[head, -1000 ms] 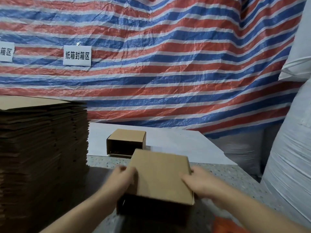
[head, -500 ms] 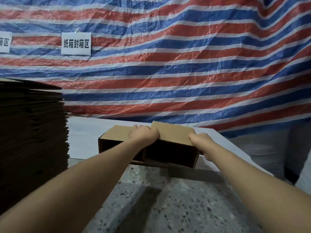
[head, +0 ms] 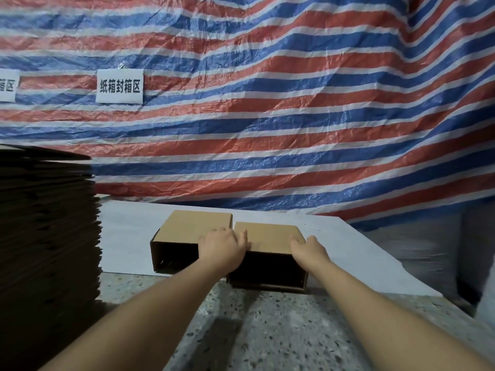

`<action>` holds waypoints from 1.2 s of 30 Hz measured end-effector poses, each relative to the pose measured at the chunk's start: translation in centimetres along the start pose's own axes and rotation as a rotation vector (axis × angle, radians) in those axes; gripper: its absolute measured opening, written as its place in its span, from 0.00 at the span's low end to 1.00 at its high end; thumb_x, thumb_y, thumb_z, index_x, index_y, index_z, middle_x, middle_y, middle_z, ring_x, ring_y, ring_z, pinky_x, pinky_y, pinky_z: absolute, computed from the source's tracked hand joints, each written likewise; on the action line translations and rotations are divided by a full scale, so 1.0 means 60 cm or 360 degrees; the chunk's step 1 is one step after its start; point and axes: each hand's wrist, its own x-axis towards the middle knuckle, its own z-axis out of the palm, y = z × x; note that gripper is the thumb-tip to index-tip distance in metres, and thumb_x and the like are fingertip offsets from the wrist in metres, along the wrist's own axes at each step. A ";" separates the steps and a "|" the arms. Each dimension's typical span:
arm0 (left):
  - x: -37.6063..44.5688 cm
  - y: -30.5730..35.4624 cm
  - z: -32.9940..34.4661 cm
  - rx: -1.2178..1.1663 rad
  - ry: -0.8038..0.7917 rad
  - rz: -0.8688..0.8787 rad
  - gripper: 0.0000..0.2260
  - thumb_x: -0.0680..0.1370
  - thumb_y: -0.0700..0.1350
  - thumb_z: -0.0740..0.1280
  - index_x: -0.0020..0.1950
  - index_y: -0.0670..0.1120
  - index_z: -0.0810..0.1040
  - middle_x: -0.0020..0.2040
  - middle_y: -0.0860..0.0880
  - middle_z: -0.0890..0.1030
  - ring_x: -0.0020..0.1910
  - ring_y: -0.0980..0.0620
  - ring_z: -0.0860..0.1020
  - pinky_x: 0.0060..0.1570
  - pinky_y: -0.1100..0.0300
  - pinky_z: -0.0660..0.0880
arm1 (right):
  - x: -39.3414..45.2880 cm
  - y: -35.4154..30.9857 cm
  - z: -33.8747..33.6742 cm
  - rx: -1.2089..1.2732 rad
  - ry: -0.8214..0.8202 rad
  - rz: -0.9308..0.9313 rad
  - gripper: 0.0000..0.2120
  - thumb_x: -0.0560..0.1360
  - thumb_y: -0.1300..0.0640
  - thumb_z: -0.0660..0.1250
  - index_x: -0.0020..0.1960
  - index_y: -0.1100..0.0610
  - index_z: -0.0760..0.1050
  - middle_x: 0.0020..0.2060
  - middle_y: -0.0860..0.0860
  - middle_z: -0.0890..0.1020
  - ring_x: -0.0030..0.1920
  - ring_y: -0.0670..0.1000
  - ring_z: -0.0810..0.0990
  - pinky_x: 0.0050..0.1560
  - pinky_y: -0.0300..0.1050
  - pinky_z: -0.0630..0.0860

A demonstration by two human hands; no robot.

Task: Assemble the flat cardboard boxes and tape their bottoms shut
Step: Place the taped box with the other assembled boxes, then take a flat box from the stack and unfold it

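Two assembled brown cardboard boxes lie on their sides on the white sheet [head: 353, 253], open ends toward me. The left box [head: 198, 223] sits alone against the right box [head: 267, 234]. My left hand [head: 223, 246] grips the right box's near left top corner, fingers curled over its top. My right hand [head: 308, 250] holds the near right top corner, fingers on the top and thumb at the side. The right box's near edge overhangs the white sheet onto the speckled floor. A tall stack of flat cardboard blanks [head: 45, 236] stands at the left.
A red, white and blue striped tarp [head: 294, 116] hangs behind, carrying white paper signs [head: 119, 86]. Speckled stone surface [head: 267, 330] lies near me. At the right edge a dark gap and white sacks show.
Both hands carried the box away from me and set it down beside the first box on the white sheet. My view tilted upward.
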 end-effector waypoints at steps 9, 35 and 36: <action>0.000 -0.061 -0.036 -0.0056 -0.0254 0.0007 0.16 0.81 0.49 0.50 0.63 0.49 0.72 0.66 0.47 0.73 0.67 0.45 0.69 0.67 0.42 0.62 | -0.056 0.013 -0.010 -0.0354 -0.0035 -0.0174 0.33 0.81 0.38 0.60 0.76 0.59 0.59 0.71 0.58 0.73 0.68 0.60 0.74 0.62 0.49 0.71; -0.269 -0.047 -0.473 0.0473 0.0408 0.0454 0.08 0.81 0.47 0.56 0.53 0.46 0.73 0.51 0.46 0.77 0.48 0.46 0.75 0.49 0.52 0.71 | -0.382 -0.219 -0.179 -0.0674 0.0081 -0.0675 0.16 0.82 0.45 0.56 0.48 0.58 0.71 0.44 0.54 0.75 0.44 0.56 0.76 0.41 0.46 0.69; -0.286 -0.059 -0.500 0.0511 0.0407 0.0400 0.08 0.81 0.47 0.57 0.53 0.45 0.73 0.50 0.46 0.76 0.47 0.47 0.75 0.48 0.53 0.73 | -0.406 -0.231 -0.185 -0.0666 0.0086 -0.0713 0.17 0.82 0.45 0.57 0.52 0.59 0.73 0.47 0.55 0.76 0.46 0.57 0.77 0.43 0.47 0.71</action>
